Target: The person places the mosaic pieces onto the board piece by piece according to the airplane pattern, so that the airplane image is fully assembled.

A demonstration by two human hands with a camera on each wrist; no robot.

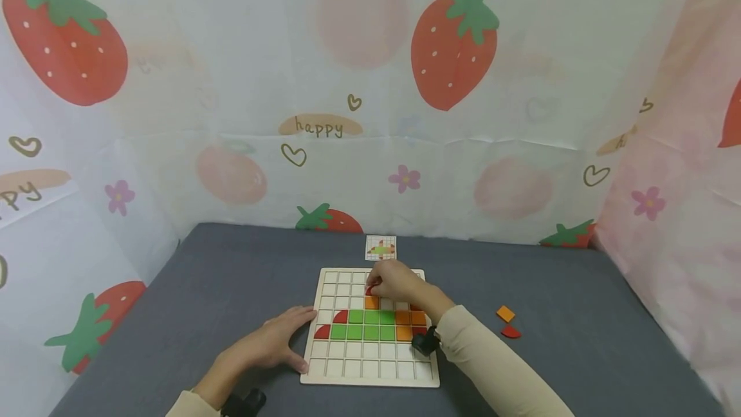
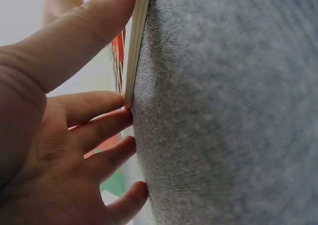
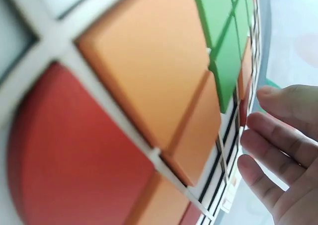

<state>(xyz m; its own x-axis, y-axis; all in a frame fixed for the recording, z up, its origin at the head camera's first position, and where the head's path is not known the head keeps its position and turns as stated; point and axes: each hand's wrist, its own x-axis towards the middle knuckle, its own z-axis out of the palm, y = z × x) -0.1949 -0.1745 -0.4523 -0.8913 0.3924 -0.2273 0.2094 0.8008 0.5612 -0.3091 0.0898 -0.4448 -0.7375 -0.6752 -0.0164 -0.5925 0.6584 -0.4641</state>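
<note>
A pale wooden grid board (image 1: 370, 369) lies on the table in the head view, with green squares (image 1: 370, 332), orange squares (image 1: 403, 332) and red rounded pieces (image 1: 321, 332) in its cells. My right hand (image 1: 399, 280) reaches over the board's far part. Its fingertips hold a small red rounded piece (image 1: 368, 290) just beyond a single orange square (image 1: 372, 303); the fingers partly hide it. In the right wrist view the fingers (image 3: 271, 135) are at that red piece on the board. My left hand (image 1: 272, 340) rests spread at the board's left edge, thumb touching the near corner.
A small pattern card (image 1: 381, 248) lies behind the board. To the right, a loose orange square (image 1: 505, 313) and a loose red piece (image 1: 511, 331) lie on the grey tabletop (image 1: 579, 340). A strawberry-print curtain (image 1: 243, 82) stands along the back and sides.
</note>
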